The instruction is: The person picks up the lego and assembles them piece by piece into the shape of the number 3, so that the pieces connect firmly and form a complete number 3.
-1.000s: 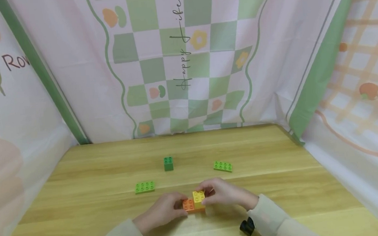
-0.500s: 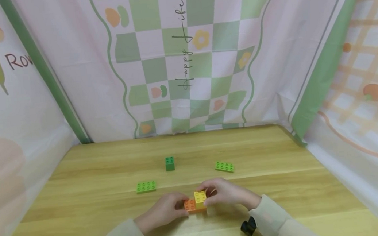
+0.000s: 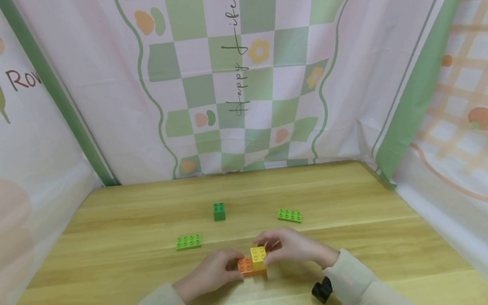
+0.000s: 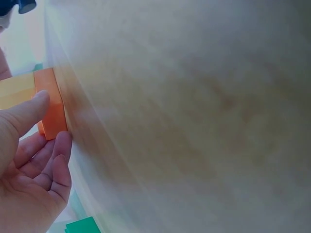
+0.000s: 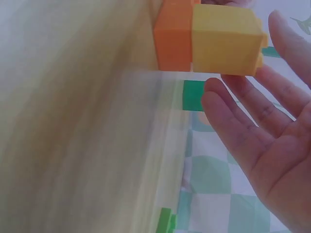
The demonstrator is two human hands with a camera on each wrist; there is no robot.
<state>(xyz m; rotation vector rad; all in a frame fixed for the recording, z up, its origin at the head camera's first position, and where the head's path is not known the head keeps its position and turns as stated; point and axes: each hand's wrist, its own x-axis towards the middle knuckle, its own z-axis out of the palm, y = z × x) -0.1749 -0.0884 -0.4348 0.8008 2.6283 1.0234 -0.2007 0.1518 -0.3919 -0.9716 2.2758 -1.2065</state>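
An orange toy building brick (image 3: 244,265) lies on the table near the front middle. On its right half sits a yellow two-by-two brick (image 3: 258,256), flush against it in the right wrist view. My left hand (image 3: 212,274) pinches the orange brick's left end, its thumb on the near side in the left wrist view. Around the yellow brick is my right hand (image 3: 295,247), fingers spread and relaxed. The right wrist view shows its thumb (image 5: 287,41) apart from the yellow brick (image 5: 226,41); fingertips are at the far side, and whether they touch cannot be told.
A dark green brick (image 3: 219,212) stands farther back on the wooden table (image 3: 126,227). Flat light green bricks lie at the left (image 3: 188,242) and right (image 3: 290,215). Printed curtains (image 3: 238,77) close off the back and sides.
My right hand has loosened and shifted slightly up and away from the yellow brick. The left hand and the stacked bricks stay put; the whole head view has shifted slightly.
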